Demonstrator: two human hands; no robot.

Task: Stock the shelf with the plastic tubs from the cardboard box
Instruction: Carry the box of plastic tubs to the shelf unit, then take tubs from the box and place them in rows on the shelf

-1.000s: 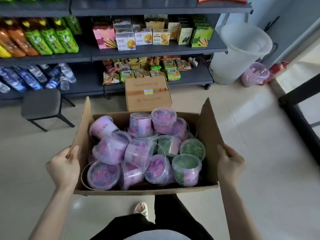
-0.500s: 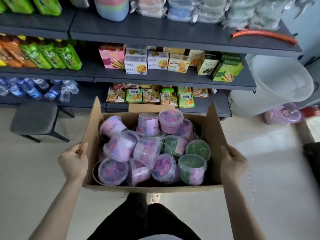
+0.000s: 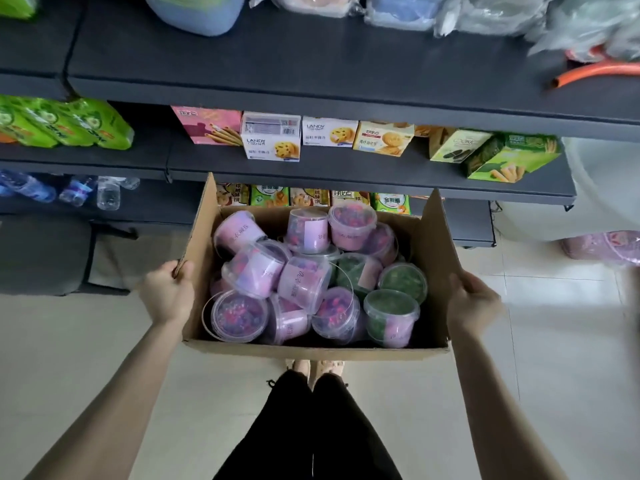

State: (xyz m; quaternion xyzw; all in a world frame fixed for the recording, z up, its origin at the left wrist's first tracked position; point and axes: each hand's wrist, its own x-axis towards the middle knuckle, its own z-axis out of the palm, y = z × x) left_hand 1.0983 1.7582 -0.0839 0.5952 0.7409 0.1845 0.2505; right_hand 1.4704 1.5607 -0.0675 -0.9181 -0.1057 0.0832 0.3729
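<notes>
An open cardboard box (image 3: 434, 258) hangs in front of me at waist height, close to the dark shelf (image 3: 311, 81). My left hand (image 3: 168, 292) grips its left flap and my right hand (image 3: 472, 301) holds its right wall. Inside lie several clear plastic tubs: pink-and-purple ones (image 3: 239, 315) fill the left and middle, green ones (image 3: 391, 315) sit at the right. Most tubs lie tilted on one another, with pink labels.
The middle shelf board (image 3: 346, 169) carries biscuit boxes (image 3: 272, 136) and green snack bags (image 3: 65, 124). Water bottles (image 3: 79, 190) lie at the lower left above a dark stool (image 3: 41, 254). A white bucket (image 3: 602, 188) stands at the right, an orange hose (image 3: 595, 72) on the top board.
I have carried the box closer to the shelf, which now fills the upper view. The second box on the floor is out of sight. Both hands keep their hold.
</notes>
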